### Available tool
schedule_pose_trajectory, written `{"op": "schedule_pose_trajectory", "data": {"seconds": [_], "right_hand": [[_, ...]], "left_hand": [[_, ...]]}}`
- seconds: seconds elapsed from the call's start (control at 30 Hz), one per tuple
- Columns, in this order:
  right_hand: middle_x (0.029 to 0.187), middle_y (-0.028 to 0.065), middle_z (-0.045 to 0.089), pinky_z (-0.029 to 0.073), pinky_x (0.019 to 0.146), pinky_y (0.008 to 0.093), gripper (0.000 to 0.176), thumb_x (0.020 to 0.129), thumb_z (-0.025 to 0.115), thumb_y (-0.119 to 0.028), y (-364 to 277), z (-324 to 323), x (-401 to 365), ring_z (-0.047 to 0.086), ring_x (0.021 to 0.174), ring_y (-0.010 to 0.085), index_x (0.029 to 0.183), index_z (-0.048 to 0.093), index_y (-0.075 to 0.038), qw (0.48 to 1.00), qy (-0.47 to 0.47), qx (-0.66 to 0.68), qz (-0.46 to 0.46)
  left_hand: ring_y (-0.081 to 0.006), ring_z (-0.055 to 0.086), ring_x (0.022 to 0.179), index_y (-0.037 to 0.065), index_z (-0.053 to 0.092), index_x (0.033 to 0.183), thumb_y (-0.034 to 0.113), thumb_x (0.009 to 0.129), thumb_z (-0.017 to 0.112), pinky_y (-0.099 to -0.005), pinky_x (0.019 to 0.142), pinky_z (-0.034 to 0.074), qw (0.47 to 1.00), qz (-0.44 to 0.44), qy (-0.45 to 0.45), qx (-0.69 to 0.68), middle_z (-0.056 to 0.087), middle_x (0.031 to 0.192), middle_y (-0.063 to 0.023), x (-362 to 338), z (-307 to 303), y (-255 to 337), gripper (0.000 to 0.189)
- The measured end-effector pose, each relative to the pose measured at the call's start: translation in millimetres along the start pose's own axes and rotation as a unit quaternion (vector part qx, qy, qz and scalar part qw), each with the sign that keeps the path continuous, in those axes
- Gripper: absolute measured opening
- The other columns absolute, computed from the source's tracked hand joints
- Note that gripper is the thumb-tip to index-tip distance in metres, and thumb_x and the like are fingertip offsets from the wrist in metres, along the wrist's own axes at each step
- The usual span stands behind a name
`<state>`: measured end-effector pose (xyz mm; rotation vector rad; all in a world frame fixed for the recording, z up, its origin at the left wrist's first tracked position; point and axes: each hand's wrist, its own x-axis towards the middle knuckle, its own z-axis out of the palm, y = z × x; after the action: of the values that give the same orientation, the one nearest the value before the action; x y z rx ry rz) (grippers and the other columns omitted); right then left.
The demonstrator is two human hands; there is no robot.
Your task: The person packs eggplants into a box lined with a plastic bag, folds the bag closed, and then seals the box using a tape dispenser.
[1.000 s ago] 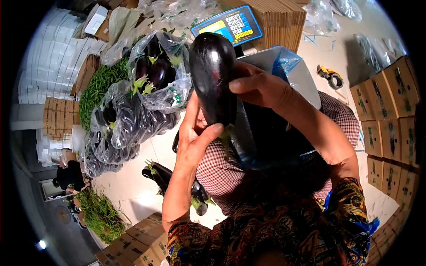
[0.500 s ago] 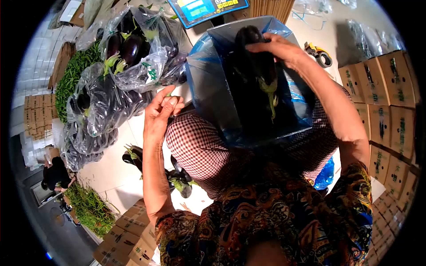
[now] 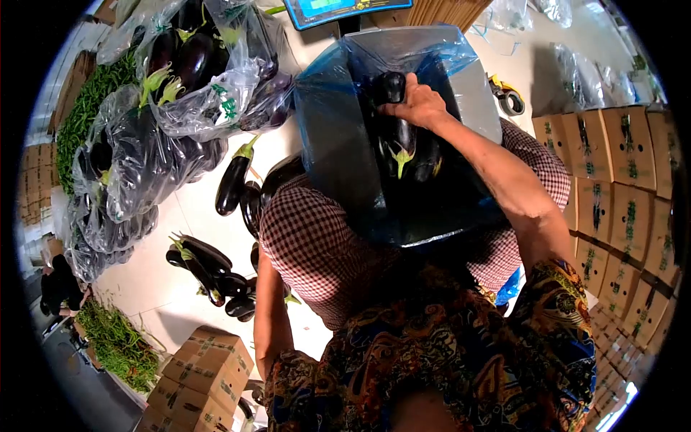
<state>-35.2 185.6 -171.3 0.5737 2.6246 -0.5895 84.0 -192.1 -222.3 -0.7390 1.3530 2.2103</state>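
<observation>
My right hand (image 3: 417, 104) is closed around a dark eggplant (image 3: 400, 140) inside a box lined with blue plastic (image 3: 327, 129), which rests on my lap. The green stem of that eggplant points toward me, and other dark eggplants lie beside it in the box. My left forearm (image 3: 271, 309) hangs down beside my left knee; the hand itself is hidden behind the leg. Loose eggplants (image 3: 234, 180) lie on the floor next to that knee, with several more (image 3: 201, 263) lower down.
Plastic bags of eggplants (image 3: 144, 158) stand at the left, near green peppers (image 3: 90, 108). A blue scale (image 3: 345, 9) is at the top. Tape rolls (image 3: 509, 101) lie on the right. Cartons stand stacked right (image 3: 630, 155) and lower left (image 3: 201, 367). A person (image 3: 61, 288) is at far left.
My left hand has dropped from beside the box to behind my left leg. My right hand has shifted lower in the view with the eggplant. The view has shifted, showing more eggplants on the floor.
</observation>
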Motion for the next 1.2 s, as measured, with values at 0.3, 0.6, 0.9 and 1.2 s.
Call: {"op": "schedule_pose_trajectory", "data": {"seconds": [0.3, 0.6, 0.9, 1.2], "right_hand": [[0.114, 0.0275, 0.054, 0.045, 0.094, 0.0423, 0.079, 0.077, 0.059, -0.065, -2, 33, 15, 0.055, 0.109, 0.0376, 0.120, 0.044, 0.000, 0.996, 0.056, -0.071, 0.020], [0.133, 0.0221, 0.040, 0.030, 0.095, 0.0512, 0.064, 0.087, 0.055, -0.040, 18, 80, -8, 0.038, 0.120, 0.0385, 0.135, 0.036, -0.003, 0.927, 0.284, -0.114, -0.215], [0.135, 0.0220, 0.042, 0.035, 0.099, 0.0479, 0.059, 0.086, 0.061, -0.030, 31, 100, 17, 0.044, 0.119, 0.0410, 0.136, 0.040, -0.007, 0.890, 0.314, -0.136, -0.302], [0.132, 0.0236, 0.044, 0.035, 0.102, 0.0394, 0.058, 0.092, 0.051, -0.042, 39, 42, -13, 0.043, 0.122, 0.0389, 0.130, 0.046, 0.001, 0.951, 0.060, -0.022, -0.303]], "left_hand": [[-0.0169, 0.061, 0.083, 0.000, 0.055, 0.118, 0.015, 0.091, 0.055, -0.0300, 0.073, 0.049, 1.000, -0.026, -0.007, 0.002, 0.065, 0.098, -0.0102, -2, -26, -26, 0.031], [-0.0188, 0.060, 0.088, 0.002, 0.053, 0.120, 0.021, 0.091, 0.055, -0.0315, 0.077, 0.048, 0.999, 0.000, -0.002, 0.050, 0.063, 0.102, -0.0122, 8, -43, -36, 0.034], [-0.0163, 0.063, 0.080, 0.000, 0.062, 0.109, 0.015, 0.095, 0.051, -0.0277, 0.069, 0.052, 0.905, 0.196, 0.100, 0.364, 0.067, 0.094, -0.0102, 8, -111, -139, 0.023], [-0.0260, 0.060, 0.084, 0.002, 0.059, 0.113, 0.004, 0.079, 0.059, -0.0322, 0.071, 0.049, 0.721, 0.382, 0.437, 0.379, 0.060, 0.096, -0.0157, -80, -231, -47, 0.034]]}}
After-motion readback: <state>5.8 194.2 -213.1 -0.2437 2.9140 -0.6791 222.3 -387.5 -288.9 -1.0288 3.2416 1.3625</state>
